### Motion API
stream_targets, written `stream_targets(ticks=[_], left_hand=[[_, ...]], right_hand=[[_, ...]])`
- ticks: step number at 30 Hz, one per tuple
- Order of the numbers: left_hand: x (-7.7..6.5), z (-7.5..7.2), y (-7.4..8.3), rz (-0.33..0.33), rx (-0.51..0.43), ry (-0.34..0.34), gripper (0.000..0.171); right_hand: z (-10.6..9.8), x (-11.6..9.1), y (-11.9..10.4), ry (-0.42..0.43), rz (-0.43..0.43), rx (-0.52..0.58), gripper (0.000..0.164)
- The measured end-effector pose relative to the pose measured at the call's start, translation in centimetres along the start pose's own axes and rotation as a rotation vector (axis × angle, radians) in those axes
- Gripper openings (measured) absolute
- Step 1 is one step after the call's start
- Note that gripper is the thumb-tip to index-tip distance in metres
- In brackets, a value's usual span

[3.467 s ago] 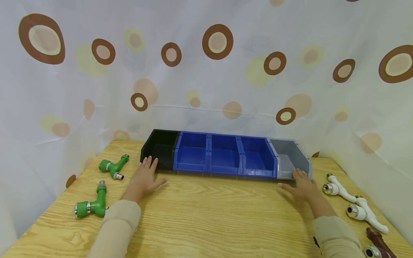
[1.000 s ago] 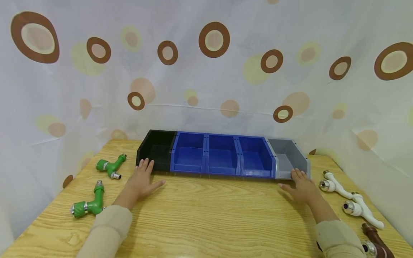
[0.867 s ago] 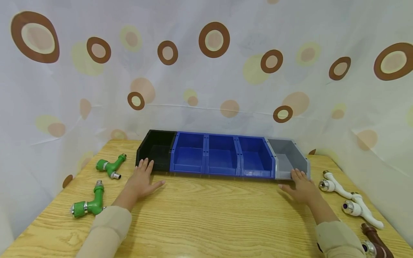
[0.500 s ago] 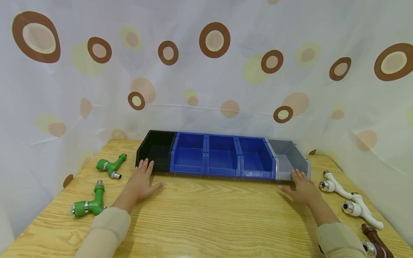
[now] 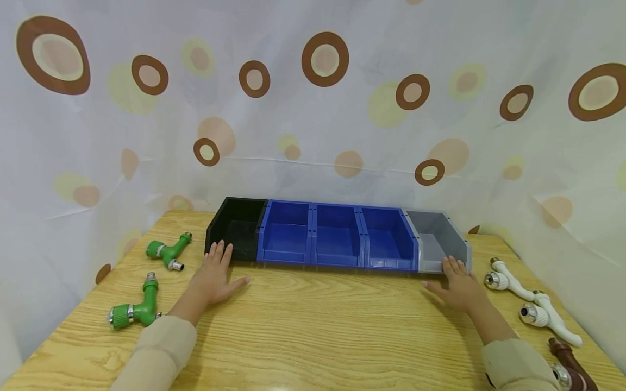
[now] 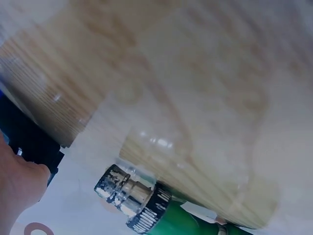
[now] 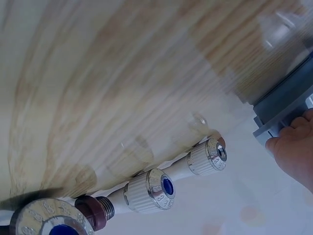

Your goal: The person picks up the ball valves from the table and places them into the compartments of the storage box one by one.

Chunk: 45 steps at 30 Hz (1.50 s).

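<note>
A row of joined plastic bins stands at the back of the table: a black bin (image 5: pixel 239 233) at the left end, blue bins (image 5: pixel 337 236) in the middle and a grey bin (image 5: pixel 435 239) at the right end. My left hand (image 5: pixel 213 279) rests its straight fingers on the black bin's front edge, thumb spread to the right. On the grey bin's front edge lie the fingers of my right hand (image 5: pixel 459 285), thumb pointing left. Neither hand grips anything. Each wrist view shows only part of its hand, against the black bin (image 6: pixel 29 132) and the grey bin (image 7: pixel 288 103).
Two green taps (image 5: pixel 168 252) lie on the table (image 5: pixel 318 331) left of my left arm. Right of my right arm are two white taps (image 5: pixel 550 317) and a brown tap (image 5: pixel 572 364), partly cut off by the frame. A patterned curtain (image 5: pixel 313 119) hangs close behind the bins.
Both hands stay on the end bins' front edges. The whole scene has shifted slightly left in the head view since the oldest frame; over the last second almost nothing differs.
</note>
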<state>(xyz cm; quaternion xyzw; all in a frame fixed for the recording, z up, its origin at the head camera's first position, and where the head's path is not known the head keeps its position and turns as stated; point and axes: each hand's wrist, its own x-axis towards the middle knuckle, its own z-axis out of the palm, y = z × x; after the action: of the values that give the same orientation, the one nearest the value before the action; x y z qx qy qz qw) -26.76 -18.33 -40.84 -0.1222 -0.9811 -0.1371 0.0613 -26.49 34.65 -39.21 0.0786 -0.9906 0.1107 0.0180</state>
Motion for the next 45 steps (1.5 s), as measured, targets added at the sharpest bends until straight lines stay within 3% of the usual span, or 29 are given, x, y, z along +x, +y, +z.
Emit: stream_targets(ticks=[45], left_hand=[[-1.2,0.0,-0.1,0.010,-0.009,0.021,0.093]], right_hand=[[0.4,-1.0,0.2,0.019,-0.032,0.045,0.095]])
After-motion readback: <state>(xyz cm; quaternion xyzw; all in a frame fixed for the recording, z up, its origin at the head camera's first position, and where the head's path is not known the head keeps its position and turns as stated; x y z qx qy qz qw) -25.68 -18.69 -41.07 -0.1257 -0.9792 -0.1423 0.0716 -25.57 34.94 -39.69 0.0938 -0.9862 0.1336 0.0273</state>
